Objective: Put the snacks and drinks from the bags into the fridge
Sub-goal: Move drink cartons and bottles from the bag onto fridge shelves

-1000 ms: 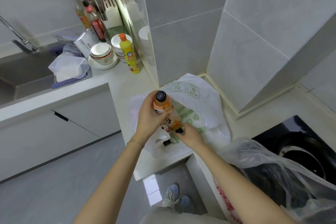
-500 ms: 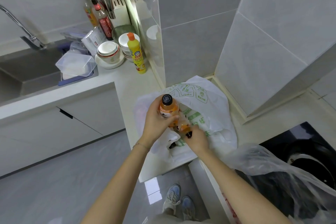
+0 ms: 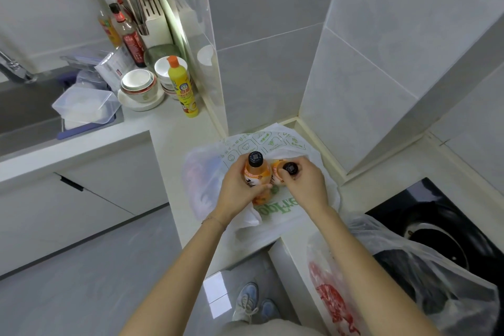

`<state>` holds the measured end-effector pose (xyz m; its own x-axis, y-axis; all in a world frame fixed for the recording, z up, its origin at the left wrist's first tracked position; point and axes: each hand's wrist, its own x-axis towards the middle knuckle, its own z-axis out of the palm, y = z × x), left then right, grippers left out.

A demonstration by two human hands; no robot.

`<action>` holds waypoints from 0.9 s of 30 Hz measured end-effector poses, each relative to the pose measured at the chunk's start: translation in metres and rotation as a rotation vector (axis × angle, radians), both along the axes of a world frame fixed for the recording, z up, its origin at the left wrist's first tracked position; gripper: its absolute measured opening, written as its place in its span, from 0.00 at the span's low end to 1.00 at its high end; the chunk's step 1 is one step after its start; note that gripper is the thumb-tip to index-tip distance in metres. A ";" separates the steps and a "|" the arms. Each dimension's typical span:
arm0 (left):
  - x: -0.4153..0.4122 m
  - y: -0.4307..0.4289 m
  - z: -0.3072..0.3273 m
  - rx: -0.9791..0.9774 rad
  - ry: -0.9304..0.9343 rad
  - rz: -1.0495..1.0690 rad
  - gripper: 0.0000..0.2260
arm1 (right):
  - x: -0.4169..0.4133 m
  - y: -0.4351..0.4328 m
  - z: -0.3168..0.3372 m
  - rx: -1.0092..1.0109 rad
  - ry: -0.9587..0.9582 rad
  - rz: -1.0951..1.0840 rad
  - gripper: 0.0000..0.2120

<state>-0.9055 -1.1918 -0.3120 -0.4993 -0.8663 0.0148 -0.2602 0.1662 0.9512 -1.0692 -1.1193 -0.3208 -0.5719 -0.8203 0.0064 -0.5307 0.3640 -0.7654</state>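
Right hand (image 3: 305, 185) hides its bottle (image 3: 290, 168); bag (image 3: 286, 142) contents unclear.

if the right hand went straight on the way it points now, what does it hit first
Probably the orange bottle in the left hand; the right hand, gripping a second bottle, points leftward at it. Depth is unclear.

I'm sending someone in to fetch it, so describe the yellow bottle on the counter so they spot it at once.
From the sink at left, follow the counter right to the glass panel. The yellow bottle stands upright there, beside the stacked bowls. Only it has an orange cap; the bottles behind have dark caps.
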 end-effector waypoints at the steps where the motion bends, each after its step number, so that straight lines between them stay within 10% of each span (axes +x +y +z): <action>1: -0.002 0.002 -0.005 0.009 -0.014 -0.008 0.25 | -0.003 0.001 0.003 -0.001 0.023 0.006 0.11; 27: -0.007 0.021 -0.044 0.095 0.004 -0.064 0.26 | -0.012 0.015 -0.026 0.003 -0.272 0.144 0.34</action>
<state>-0.9129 -1.1704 -0.3562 -0.5534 -0.8304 -0.0642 -0.2486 0.0911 0.9643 -1.0811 -1.1042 -0.3465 -0.4305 -0.8927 -0.1329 -0.3530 0.3021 -0.8855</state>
